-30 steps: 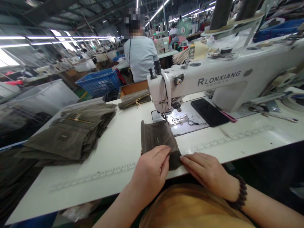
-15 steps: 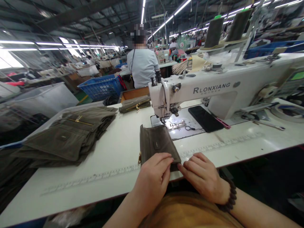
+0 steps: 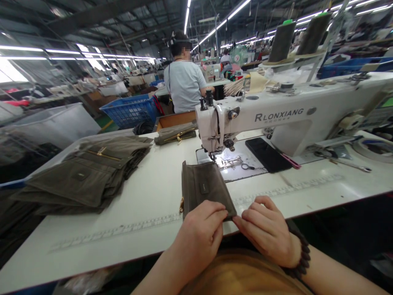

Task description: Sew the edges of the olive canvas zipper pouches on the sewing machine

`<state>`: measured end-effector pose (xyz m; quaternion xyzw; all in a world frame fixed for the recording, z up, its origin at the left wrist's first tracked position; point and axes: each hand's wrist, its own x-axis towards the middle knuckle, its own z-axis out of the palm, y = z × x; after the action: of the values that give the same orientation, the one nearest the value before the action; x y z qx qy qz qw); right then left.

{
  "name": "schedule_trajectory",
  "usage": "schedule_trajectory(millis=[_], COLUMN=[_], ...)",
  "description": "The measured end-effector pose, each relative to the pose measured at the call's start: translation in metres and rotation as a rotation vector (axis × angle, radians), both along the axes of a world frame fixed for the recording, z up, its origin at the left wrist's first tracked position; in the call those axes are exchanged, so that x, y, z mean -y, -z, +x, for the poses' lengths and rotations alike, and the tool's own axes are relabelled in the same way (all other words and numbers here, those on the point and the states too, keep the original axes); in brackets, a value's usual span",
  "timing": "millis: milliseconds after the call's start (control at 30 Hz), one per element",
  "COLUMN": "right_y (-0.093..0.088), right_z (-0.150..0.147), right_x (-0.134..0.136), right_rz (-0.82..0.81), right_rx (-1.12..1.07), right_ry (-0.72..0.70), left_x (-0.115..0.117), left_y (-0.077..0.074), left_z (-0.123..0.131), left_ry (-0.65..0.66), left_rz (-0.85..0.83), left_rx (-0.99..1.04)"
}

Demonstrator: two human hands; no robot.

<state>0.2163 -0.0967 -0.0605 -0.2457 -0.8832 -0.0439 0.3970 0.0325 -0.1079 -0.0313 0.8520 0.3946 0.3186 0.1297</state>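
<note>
An olive-brown fabric pouch (image 3: 201, 174) with a small label and a gold zipper pull lies on the table, its far edge by the needle area of the white sewing machine (image 3: 254, 110). My left hand (image 3: 202, 229) is closed over the pouch's near edge, thumb tucked beneath the curled fingers. At the near right corner, my right hand (image 3: 267, 231) pinches the fabric edge with its fingertips; a dark bead bracelet circles that wrist. Part of the pouch's near end is hidden under my left hand.
Left lies a pile of olive fabric pieces (image 3: 89, 172) with zippers. Another zippered piece (image 3: 175, 135) sits behind. A black phone (image 3: 267, 155), small scissors-like tool and wrench (image 3: 353, 164) lie right. A printed ruler (image 3: 123, 226) runs along the table. A person (image 3: 186, 86) sits beyond.
The view has shifted slightly. Both hands stay at the pouch's near edge, and the fabric there looks flatter. The person ahead has turned the head to the right.
</note>
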Motion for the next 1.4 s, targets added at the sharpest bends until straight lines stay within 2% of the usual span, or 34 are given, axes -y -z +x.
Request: schedule_trajectory(millis=[300,567,767,900,1067,1267,1333,1400], right_y=[-0.008,-0.015,-0.018,-0.023,-0.033,-0.032,-0.031,-0.030], right_z=[0.001,0.000,0.003,0.004,0.003,0.008,0.009,0.010], right_x=[-0.004,-0.006,-0.009,-0.011,-0.011,-0.012,-0.012,-0.013], right_rz=[-0.055,-0.110,-0.141,-0.103,0.029,0.021,0.006,-0.030], right_rx=[-0.055,-0.103,-0.117,-0.012,0.073,0.109,0.116,0.104], right_ry=[0.012,0.038,0.079,0.001,-0.058,-0.091,-0.106,-0.113], left_x=[-0.002,-0.003,-0.004,-0.002,-0.004,-0.008,-0.009,-0.010], left_y=[-0.001,-0.002,-0.003,-0.001,-0.004,-0.018,-0.017,-0.012], left_z=[0.000,0.005,0.004,0.002,-0.003,-0.010,-0.010,-0.010], left_ry=[0.014,0.006,0.043,0.043,-0.046,0.096,0.112,0.070], left_rz=[0.047,0.213,0.257,0.297,0.313,0.334,0.323,0.298], left_rx=[-0.030,-0.096,-0.154,-0.236,-0.344,-0.361,-0.358,-0.375])
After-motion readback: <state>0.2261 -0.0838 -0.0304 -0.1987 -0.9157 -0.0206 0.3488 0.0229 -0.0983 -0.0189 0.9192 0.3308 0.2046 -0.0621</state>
